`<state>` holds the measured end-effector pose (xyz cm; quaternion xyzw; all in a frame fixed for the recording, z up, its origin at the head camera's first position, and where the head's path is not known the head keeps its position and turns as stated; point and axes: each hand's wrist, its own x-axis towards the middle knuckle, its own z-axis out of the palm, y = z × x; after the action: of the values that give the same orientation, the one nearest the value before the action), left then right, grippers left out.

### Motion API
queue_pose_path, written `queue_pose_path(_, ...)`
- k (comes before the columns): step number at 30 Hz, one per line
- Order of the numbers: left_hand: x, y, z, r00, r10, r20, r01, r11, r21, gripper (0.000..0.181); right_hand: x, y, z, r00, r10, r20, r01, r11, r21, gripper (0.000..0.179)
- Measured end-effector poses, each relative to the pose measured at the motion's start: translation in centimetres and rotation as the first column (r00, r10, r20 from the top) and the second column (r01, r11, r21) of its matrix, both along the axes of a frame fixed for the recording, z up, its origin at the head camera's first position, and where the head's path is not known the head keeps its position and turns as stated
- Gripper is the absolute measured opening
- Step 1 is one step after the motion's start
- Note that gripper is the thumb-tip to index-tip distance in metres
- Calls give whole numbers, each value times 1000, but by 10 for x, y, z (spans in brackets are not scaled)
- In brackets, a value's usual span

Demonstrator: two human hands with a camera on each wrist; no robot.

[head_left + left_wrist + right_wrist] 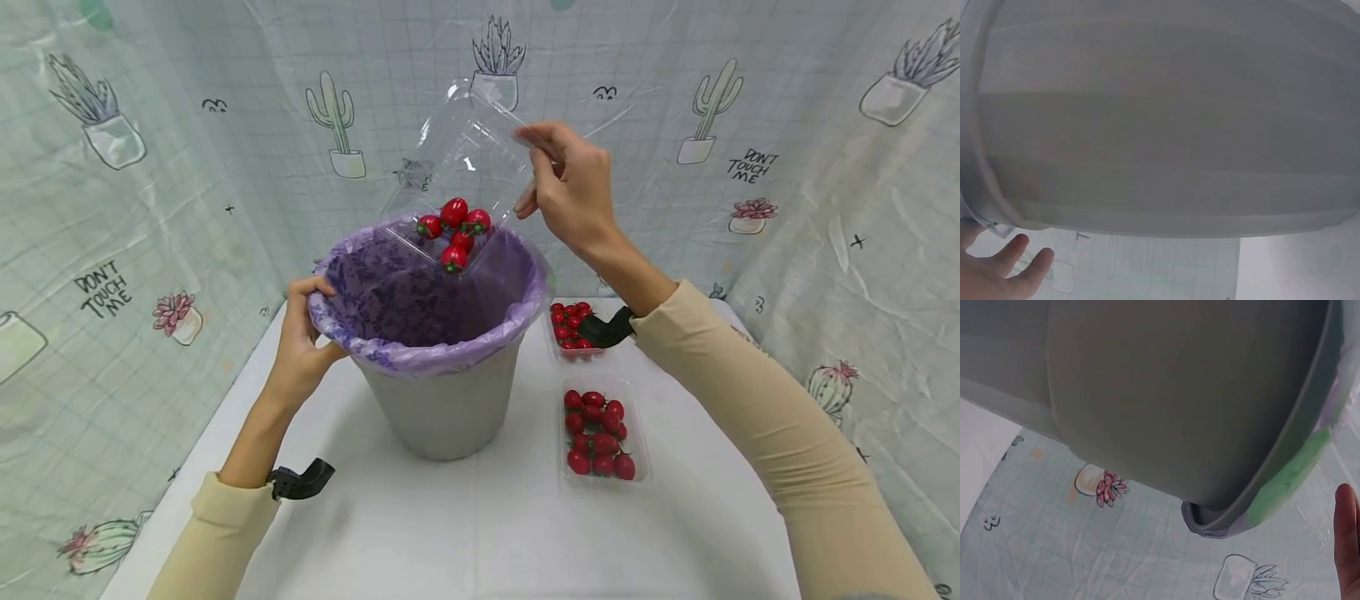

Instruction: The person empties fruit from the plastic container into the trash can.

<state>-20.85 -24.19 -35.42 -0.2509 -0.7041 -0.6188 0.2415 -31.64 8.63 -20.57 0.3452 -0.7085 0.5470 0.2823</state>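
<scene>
In the head view, my right hand (572, 187) pinches the side of a clear plastic tray (487, 154), tilted steeply over a grey trash bin (450, 408). Several cherry tomatoes (453, 212) are gathered at the tray's lower end, over the bin's opening. A purple patterned bag (390, 292) lines the bin and folds over its rim. My left hand (296, 350) grips the rim on the left side, fingers over the edge and thumb below. In the left wrist view, fingers (1036, 269) show beside the bin wall (1166, 125). The right wrist view catches one finger (1345, 531) near the bin's rim.
To the right of the bin, two clear trays of red cherry tomatoes stand on the white table (480, 533): a nearer tray (600, 437) and a farther tray (573, 329), partly covered by a black wrist strap (609, 327). A cactus-print curtain (247, 183) encloses the table.
</scene>
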Motion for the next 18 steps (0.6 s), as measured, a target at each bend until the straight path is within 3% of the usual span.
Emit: queue_pose_path(18,1,2,0,1000,-14,-22,14,1000,0,77,2,1,-1,1000,-1,8,1,1000,-17,26)
